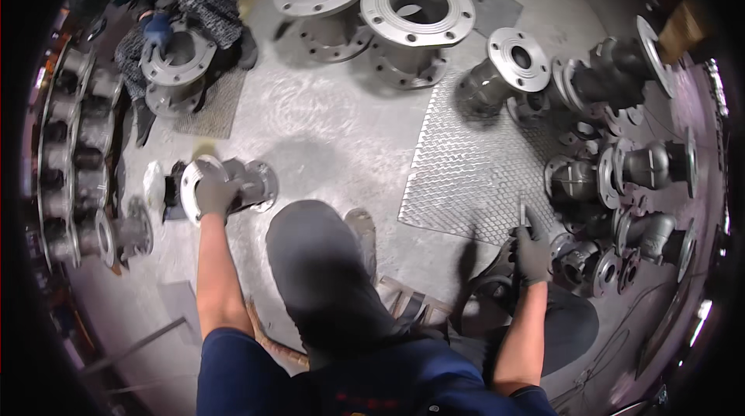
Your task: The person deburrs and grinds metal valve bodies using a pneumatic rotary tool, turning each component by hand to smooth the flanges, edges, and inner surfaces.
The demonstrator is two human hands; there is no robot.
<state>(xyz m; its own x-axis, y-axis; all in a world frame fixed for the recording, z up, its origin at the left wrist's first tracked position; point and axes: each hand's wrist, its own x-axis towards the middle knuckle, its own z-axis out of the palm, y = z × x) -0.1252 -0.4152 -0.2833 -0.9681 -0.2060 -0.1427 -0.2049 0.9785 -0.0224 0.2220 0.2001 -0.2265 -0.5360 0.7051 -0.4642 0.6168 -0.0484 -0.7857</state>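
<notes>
A flanged metal valve body (254,183) lies on its side on the floor to my left. My left hand (216,192), in a grey glove, grips the round flange (188,191) at its near end, with the fingertips partly hidden at the bore. Out to the right, my right hand (533,254), also gloved, is closed around a dark hand tool. A thin, light metal tip (522,212) points up from that tool; its body is mostly hidden by the hand and my leg, so I cannot tell its exact kind.
Large flanged castings (419,8) stand beyond me, one (518,59) beside a patterned metal floor plate (466,160). Valve bodies (652,164) crowd the right side, and stacked flanged parts (74,160) line the left. At far left, a blue-gloved person (157,28) handles another casting (178,67).
</notes>
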